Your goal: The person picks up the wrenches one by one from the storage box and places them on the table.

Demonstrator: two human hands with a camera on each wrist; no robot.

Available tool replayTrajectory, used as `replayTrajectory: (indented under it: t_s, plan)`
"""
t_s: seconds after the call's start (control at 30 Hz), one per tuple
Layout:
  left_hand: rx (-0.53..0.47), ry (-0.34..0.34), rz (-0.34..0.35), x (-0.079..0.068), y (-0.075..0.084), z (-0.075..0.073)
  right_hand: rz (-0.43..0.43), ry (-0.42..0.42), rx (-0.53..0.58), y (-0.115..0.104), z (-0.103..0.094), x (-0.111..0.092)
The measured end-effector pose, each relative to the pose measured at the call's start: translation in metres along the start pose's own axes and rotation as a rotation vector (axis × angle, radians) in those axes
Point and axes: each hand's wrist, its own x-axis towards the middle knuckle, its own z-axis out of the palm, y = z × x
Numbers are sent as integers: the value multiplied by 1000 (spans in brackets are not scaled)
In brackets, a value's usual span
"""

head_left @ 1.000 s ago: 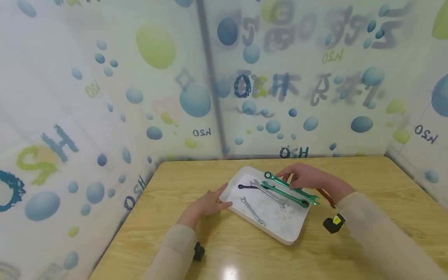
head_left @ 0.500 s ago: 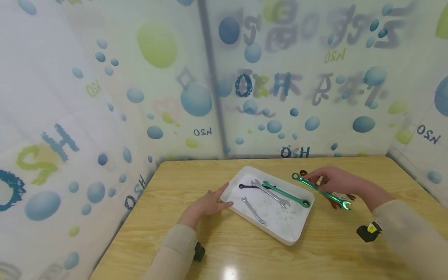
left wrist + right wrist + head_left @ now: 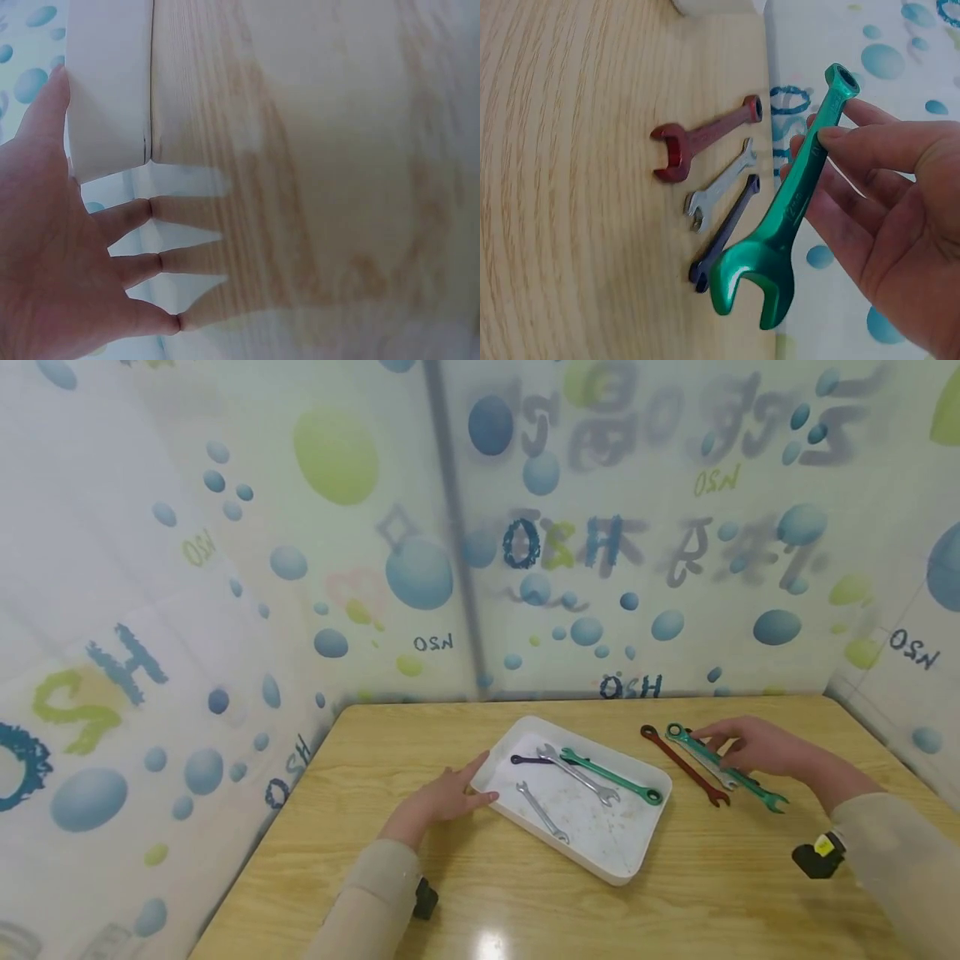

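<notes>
My right hand pinches a green combination wrench between thumb and fingers, above the right side of the table. Below it on the wood lie a red wrench, a small silver wrench and a dark purple wrench. My left hand rests with spread fingers against the left corner of a white tray. Inside the tray are another green wrench, a large silver wrench, a small silver wrench and a dark wrench, partly covered.
The wooden table carries everything. Patterned sheeting with bubbles and letters stands behind the table and along both sides. The tray lies at a slant near the table's middle, left of the loose wrenches.
My right hand has carried the green wrench rightward, from above the tray to above the loose wrenches. Those wrenches now show more fully. The left hand and tray have stayed in place.
</notes>
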Motion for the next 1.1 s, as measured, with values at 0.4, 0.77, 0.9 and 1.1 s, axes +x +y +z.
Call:
replayTrajectory:
  t_s: [0.4, 0.77, 0.9, 1.1]
  plan:
    - [4, 1, 9, 1, 1, 1, 34, 70, -48, 37, -10, -5]
    - [1, -2, 1, -4, 4, -3, 60, 156, -30, 64, -10, 1]
    - [11, 4, 9, -3, 4, -2, 73, 178, -36, 73, -9, 6]
    - [22, 4, 6, -2, 2, -2, 115, 188, -132, 78, -7, 15]
